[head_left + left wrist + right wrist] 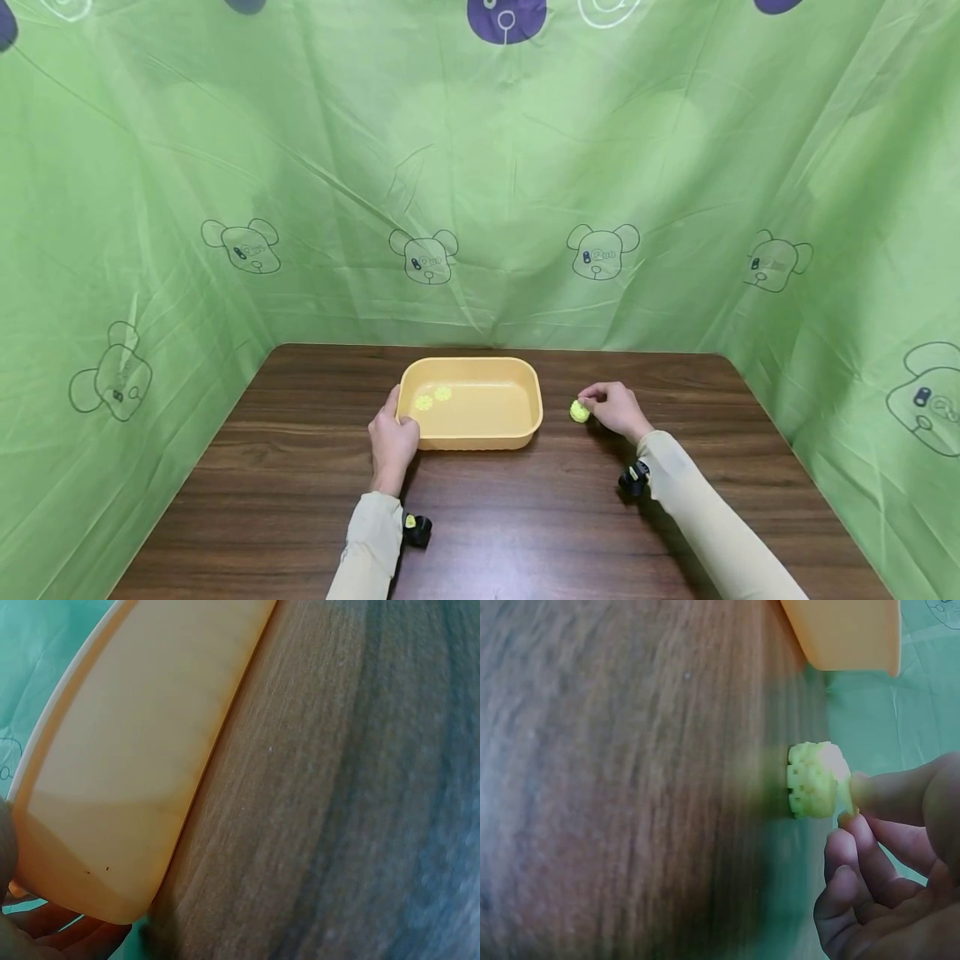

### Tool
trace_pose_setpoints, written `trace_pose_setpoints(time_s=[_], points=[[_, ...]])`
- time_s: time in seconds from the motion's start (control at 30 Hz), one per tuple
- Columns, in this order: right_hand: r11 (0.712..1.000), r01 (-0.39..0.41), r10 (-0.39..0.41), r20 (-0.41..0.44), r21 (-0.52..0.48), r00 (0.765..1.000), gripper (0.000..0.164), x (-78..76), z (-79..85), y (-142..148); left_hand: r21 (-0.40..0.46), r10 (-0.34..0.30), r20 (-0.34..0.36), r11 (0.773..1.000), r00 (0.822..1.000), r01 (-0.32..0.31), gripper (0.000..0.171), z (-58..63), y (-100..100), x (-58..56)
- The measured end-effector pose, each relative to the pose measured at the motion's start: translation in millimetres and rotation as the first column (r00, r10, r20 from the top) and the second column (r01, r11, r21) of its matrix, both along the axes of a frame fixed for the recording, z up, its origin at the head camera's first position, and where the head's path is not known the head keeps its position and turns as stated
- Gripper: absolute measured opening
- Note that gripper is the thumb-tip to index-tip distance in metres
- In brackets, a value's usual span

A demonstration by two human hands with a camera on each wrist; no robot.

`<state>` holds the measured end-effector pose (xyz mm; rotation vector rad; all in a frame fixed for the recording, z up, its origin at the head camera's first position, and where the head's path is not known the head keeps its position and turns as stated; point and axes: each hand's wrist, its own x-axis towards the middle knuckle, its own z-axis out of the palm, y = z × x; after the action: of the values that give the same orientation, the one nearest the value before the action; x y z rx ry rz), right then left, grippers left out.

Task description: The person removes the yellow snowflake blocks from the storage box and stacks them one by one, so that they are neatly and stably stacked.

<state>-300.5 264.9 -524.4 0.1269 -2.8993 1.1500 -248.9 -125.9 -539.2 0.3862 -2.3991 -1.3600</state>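
A yellow-orange plastic basin stands on the table, two flat yellow-green flower-shaped pieces lying inside toward its left. My left hand grips the basin's left end, thumb over the rim and fingers against the outer wall. To the right of the basin is a short stack of yellow-green notched pieces. My right hand is over it, thumb and forefinger pinching a thin yellow-green piece at the top of the stack, tilted up at one side. The other right fingers curl loosely below in the right wrist view.
The dark brown wooden table spreads in front of the basin and to both sides. A green curtain with bear-face drawings surrounds its back and sides. Each wrist wears a small black camera, one under the right sleeve.
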Motion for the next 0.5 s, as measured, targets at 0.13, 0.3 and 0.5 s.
trace_pose_setpoints(time_s=[0.13,0.3,0.5], points=[[1.0,0.002,-0.002,-0.007,0.003,1.0,0.013,0.6,-1.8,0.4,-0.004,0.003,-0.009,1.0,1.0,-0.003,0.064,-0.5,0.2,1.0],[1.0,0.011,-0.011,-0.011,0.019,1.0,0.013,1.1,-3.8,0.1,-0.004,0.007,-0.012,1.0,1.0,-0.007,0.063,-0.8,0.9,2.0],[1.0,0.017,-0.017,-0.008,0.013,1.0,0.013,1.3,-7.7,-0.7,-0.004,0.009,-0.009,1.0,1.0,-0.009,0.063,-1.6,1.5,2.7]])
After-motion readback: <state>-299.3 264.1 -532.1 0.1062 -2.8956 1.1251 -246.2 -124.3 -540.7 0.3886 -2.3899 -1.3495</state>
